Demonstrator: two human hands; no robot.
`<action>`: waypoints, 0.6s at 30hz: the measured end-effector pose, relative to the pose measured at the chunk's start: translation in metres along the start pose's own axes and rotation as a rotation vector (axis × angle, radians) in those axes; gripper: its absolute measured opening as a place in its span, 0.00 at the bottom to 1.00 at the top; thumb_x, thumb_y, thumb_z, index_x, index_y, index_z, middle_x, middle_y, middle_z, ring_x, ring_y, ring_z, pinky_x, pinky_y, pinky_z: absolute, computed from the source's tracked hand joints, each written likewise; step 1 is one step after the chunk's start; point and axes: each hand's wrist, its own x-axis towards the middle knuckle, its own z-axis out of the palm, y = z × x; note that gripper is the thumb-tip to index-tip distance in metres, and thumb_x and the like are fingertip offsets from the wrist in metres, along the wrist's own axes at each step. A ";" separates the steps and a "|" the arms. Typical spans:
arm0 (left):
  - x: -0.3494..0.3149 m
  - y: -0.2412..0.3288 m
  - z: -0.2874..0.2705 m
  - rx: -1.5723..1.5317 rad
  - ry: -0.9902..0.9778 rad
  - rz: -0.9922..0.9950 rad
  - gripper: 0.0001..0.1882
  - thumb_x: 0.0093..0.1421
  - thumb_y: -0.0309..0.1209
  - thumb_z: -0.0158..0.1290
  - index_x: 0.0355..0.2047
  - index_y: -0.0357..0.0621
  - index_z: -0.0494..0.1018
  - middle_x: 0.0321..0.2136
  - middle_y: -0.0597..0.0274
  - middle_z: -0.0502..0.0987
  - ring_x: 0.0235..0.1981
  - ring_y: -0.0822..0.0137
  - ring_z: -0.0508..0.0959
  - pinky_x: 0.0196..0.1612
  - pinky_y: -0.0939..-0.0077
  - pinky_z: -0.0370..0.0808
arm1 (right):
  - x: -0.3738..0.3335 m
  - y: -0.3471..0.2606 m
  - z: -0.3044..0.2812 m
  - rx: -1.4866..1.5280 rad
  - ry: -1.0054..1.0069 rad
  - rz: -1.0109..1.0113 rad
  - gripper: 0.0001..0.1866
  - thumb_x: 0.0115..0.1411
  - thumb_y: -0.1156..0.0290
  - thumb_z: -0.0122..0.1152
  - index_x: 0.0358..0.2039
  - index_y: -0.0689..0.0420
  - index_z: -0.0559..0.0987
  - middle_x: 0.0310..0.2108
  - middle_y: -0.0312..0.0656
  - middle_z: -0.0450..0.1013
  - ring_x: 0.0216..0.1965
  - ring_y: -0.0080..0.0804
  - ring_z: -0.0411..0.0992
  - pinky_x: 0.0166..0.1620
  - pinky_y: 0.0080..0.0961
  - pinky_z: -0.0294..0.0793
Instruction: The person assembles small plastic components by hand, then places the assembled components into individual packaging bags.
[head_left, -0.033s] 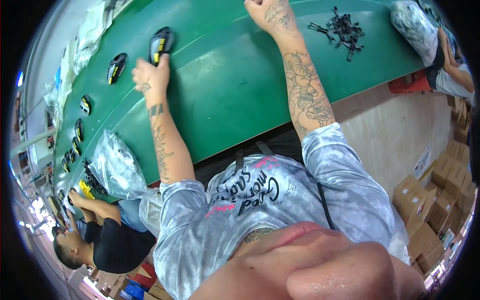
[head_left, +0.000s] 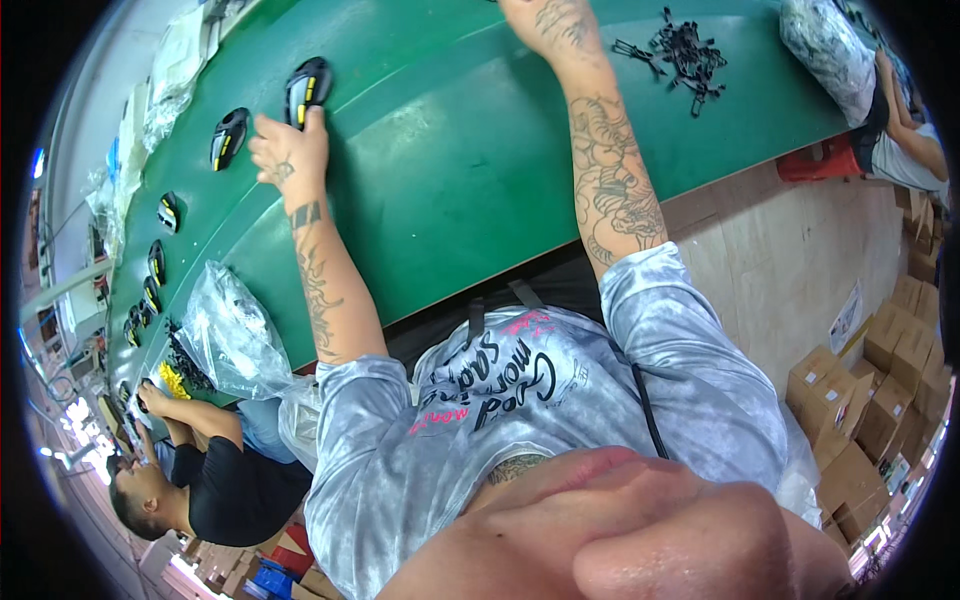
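Observation:
My left hand [head_left: 290, 155] is at the upper left over a green work surface, its fingers apart. The thumb tip is at the lower end of a black, oval, shoe-like piece [head_left: 307, 92] with a grey panel and yellow strips; I cannot tell whether it touches. A similar black and yellow piece [head_left: 229, 138] lies to the left of this hand. My right hand [head_left: 548, 28] reaches to the top edge, where its fingers are cut off. A sliver of something dark shows beside it, too little to name.
Small black clip-like parts [head_left: 688, 58] lie heaped right of my right arm. More black and yellow pieces [head_left: 156, 262] line the left side, near a clear plastic bag [head_left: 232, 325]. A co-worker in black [head_left: 240, 485] sits lower left. Cardboard boxes [head_left: 850, 485] are stacked at right.
My left hand and the black and yellow piece by its thumb have shifted slightly left. The right hand has moved a little up and right, its fingers now beyond the top edge.

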 end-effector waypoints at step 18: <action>0.048 0.239 0.035 -0.338 -0.592 0.941 0.43 0.46 0.46 0.67 0.65 0.57 0.69 0.63 0.38 0.65 0.65 0.36 0.64 0.67 0.50 0.65 | 0.018 0.015 -0.031 0.456 -0.256 0.343 0.18 0.54 0.74 0.62 0.46 0.62 0.79 0.44 0.53 0.80 0.44 0.51 0.80 0.52 0.37 0.78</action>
